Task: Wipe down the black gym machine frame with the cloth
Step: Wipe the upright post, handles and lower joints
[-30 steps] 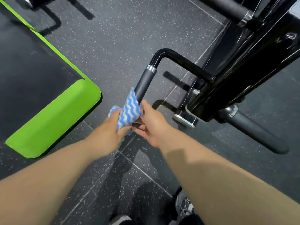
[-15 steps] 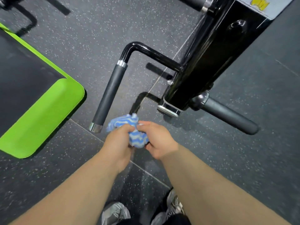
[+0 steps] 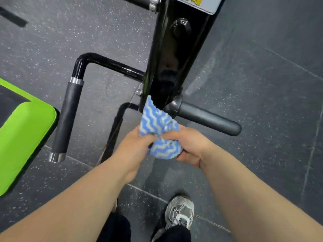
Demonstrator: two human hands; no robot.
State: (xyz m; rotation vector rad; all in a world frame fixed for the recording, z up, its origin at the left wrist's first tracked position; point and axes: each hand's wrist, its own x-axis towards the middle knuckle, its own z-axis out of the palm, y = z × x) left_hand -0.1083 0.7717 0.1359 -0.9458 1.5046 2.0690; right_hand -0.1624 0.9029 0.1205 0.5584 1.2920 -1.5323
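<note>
The left hand [image 3: 134, 147] and right hand [image 3: 190, 145] are both clutching the bunched blue wavy-striped cloth [image 3: 158, 130], its tip reaching the black frame [image 3: 171, 58]'s lower end, so most of the upright is apparently awaiting wiping.

the black gym machine frame [image 3: 167, 67] is glossy painted metal, smooth and reflective. the bent side bar [image 3: 111, 64] has the same gloss. its long grip [image 3: 68, 117] is matt black, finely textured, with a polished chrome end cap [image 3: 56, 157]. the short grip [image 3: 208, 120] is matt dark grey. the cloth [image 3: 157, 123] is soft, crumpled fabric. the floor [image 3: 52, 41] is matt, speckled and grainy. the green pad [image 3: 22, 137] is smooth, faintly shiny.
</note>
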